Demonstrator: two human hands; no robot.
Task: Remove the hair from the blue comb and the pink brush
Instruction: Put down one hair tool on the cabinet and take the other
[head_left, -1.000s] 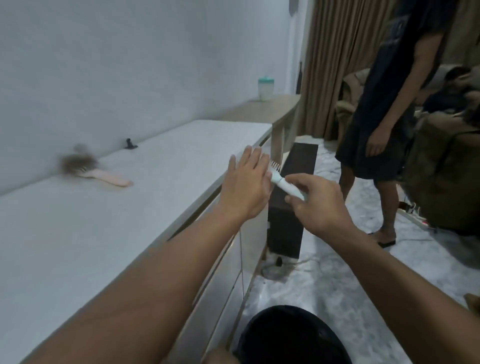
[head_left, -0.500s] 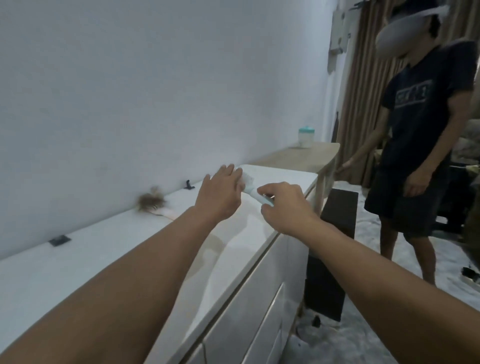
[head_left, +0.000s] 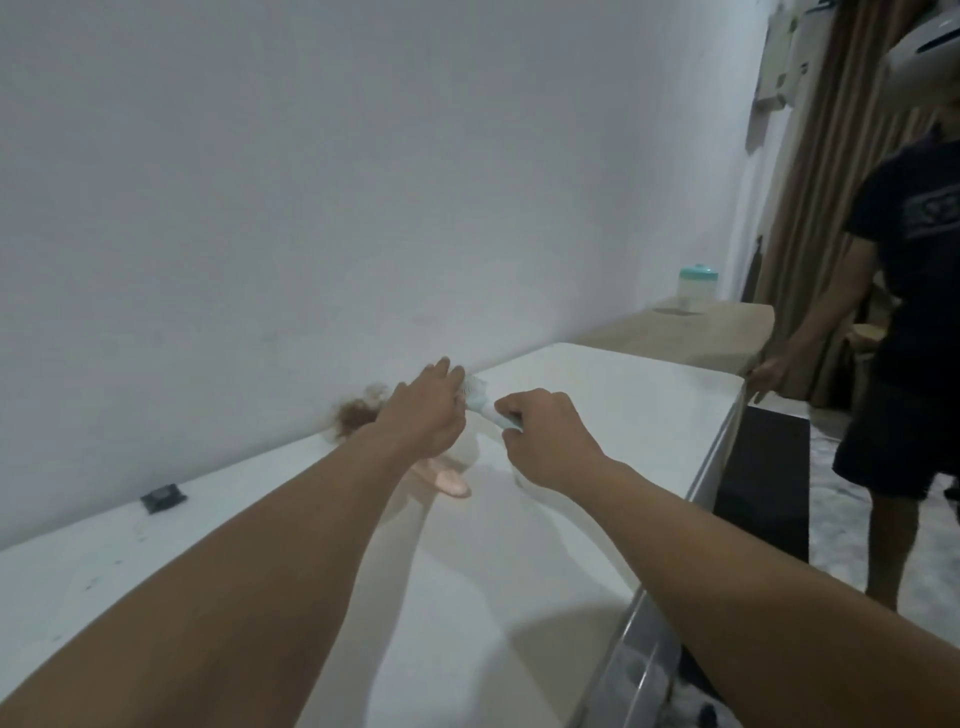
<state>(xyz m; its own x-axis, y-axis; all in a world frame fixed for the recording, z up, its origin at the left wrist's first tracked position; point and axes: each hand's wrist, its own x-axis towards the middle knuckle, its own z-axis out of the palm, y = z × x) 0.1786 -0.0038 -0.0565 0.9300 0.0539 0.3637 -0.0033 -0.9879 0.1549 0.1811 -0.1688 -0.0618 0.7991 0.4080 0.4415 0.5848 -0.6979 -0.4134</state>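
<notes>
My right hand grips the handle of the pale blue comb, held out over the white cabinet top. My left hand rests with fingers extended against the comb's head; whether it pinches any hair there is hidden. The pink brush lies on the cabinet top below my left wrist, only its handle end showing. A clump of brown hair covers its head near the wall, partly behind my left hand.
A small black object lies on the cabinet top by the wall. A beige side table with a teal-lidded jar stands beyond. A person in dark clothes stands at the right, near a dark box on the floor.
The view swung up and left toward the wall. Both hands, still together on the comb, moved from beyond the cabinet's edge to above its top, over the pink brush.
</notes>
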